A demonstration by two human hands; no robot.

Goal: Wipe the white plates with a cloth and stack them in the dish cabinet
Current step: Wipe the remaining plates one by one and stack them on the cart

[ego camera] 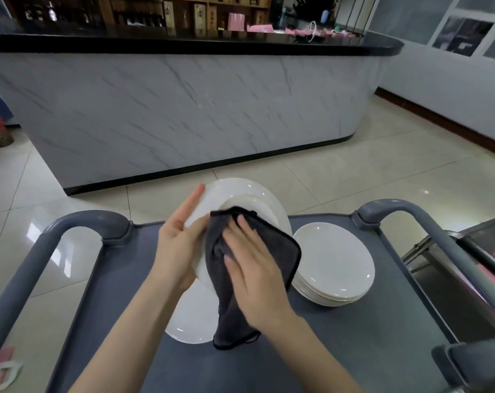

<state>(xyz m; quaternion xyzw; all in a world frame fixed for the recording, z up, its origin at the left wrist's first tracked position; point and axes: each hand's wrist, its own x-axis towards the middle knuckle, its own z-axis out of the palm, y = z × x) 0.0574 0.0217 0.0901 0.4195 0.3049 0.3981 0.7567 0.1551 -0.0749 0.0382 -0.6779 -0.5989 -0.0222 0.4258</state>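
A white plate [240,194] is held tilted above the grey cart, its underside facing me. My left hand [178,239] supports its left rim with the fingers straight along the edge. My right hand [252,268] presses a dark grey cloth [226,307] flat against the plate, fingers spread; the cloth's lower end hangs down. A stack of several white plates [334,262] sits on the cart to the right. Another white plate [189,321] lies on the cart below my hands, partly hidden by them.
The grey cart top [354,350] has curved handles at the left [79,222] and right [396,208]. A marble-fronted counter [184,109] with a black top stands ahead across the tiled floor [354,171]. A metal unit [482,251] is at the right edge.
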